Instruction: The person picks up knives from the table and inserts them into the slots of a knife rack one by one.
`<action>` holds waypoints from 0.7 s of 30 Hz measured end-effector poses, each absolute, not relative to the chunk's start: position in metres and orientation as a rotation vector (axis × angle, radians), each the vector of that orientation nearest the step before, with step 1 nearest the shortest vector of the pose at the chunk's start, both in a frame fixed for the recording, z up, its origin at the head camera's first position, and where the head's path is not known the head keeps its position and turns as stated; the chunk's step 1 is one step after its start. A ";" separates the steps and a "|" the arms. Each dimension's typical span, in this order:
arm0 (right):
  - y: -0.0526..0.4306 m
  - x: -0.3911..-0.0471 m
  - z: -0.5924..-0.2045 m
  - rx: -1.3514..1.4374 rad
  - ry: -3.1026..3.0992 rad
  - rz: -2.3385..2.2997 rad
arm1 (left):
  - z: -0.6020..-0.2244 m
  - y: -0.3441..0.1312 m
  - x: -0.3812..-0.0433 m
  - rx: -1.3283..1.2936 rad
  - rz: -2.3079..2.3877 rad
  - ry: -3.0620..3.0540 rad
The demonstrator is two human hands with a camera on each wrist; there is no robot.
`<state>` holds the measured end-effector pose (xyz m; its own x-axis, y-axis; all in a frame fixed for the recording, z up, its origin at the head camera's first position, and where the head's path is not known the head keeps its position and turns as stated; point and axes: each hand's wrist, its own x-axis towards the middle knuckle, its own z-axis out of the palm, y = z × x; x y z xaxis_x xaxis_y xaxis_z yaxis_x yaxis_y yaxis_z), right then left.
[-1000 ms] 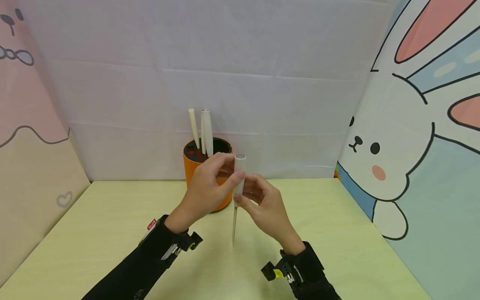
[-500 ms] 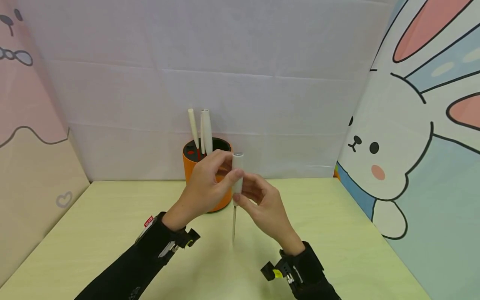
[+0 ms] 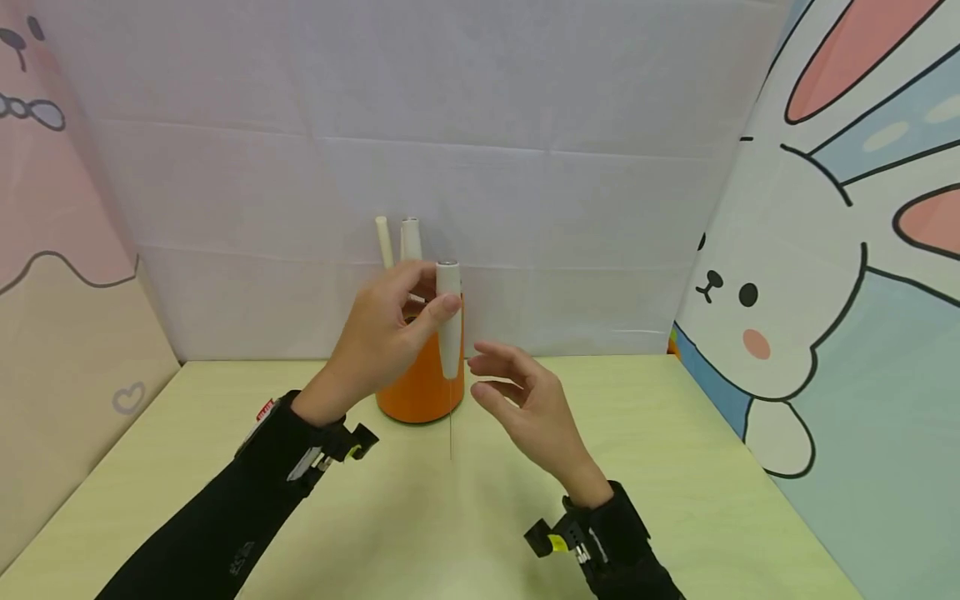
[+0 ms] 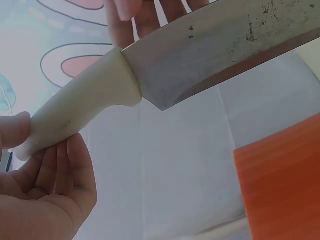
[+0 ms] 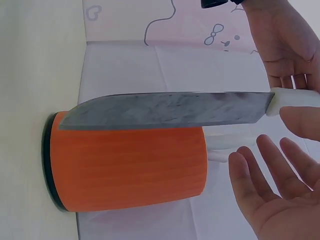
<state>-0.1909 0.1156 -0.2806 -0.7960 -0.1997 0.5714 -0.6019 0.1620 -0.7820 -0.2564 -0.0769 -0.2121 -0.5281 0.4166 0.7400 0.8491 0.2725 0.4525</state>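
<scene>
A kitchen knife (image 4: 215, 55) with a white handle (image 3: 450, 337) hangs blade down in front of an orange knife block (image 3: 416, 392). My left hand (image 3: 382, 333) pinches the upper part of that handle between thumb and fingers. To the right of the knife, my right hand (image 3: 528, 408) holds nothing; its fingers are loosely bent and apart from the handle. Seen from the right wrist, the broad, stained blade (image 5: 170, 110) passes along the block's side. From the head only the blade's thin edge shows. My left hand hides most of the block's top.
Further white handles (image 3: 409, 237) stick up from the block, behind my left hand. The block stands on a pale yellow-green table (image 3: 645, 467), close to a white cloth backdrop (image 3: 570, 208). Cartoon-printed panels (image 3: 847, 400) flank both sides.
My right hand has let go of the knife handle and stays almost in place. My left hand has carried the knife up and to the left, closer to the block.
</scene>
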 end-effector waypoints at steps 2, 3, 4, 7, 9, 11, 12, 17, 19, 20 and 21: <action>0.116 -0.192 -0.282 0.768 -2.110 1.667 | -0.205 -0.081 -0.257 -1.125 -1.194 -2.074; 0.116 -0.192 -0.282 0.768 -2.111 1.666 | -0.201 -0.082 -0.256 -1.111 -1.195 -2.081; 0.116 -0.192 -0.283 0.767 -2.111 1.666 | -0.195 -0.083 -0.252 -1.102 -1.193 -2.084; 0.116 -0.193 -0.284 0.762 -2.119 1.657 | -0.175 -0.086 -0.239 -1.065 -1.176 -2.107; 0.116 -0.193 -0.285 0.760 -2.125 1.641 | -0.162 -0.087 -0.231 -1.038 -1.166 -2.125; 0.117 -0.193 -0.285 0.759 -2.132 1.623 | -0.152 -0.089 -0.229 -1.015 -1.149 -2.135; 0.117 -0.193 -0.285 0.758 -2.135 1.612 | -0.149 -0.091 -0.230 -1.002 -1.145 -2.139; 0.118 -0.194 -0.285 0.754 -2.157 1.568 | -0.140 -0.102 -0.252 -0.949 -1.120 -2.142; 0.119 -0.195 -0.286 0.757 -2.171 1.549 | -0.137 -0.107 -0.263 -0.938 -1.121 -2.136; 0.119 -0.195 -0.286 0.757 -2.179 1.537 | -0.135 -0.110 -0.268 -0.932 -1.122 -2.133; 0.119 -0.195 -0.286 0.757 -2.187 1.527 | -0.132 -0.111 -0.272 -0.927 -1.117 -2.129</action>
<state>-0.1951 0.1192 -0.2861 -0.7887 -0.2176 0.5749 -0.6147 0.2695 -0.7413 -0.2718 -0.1115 -0.1318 -0.6054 0.3165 0.7303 0.7807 0.4145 0.4676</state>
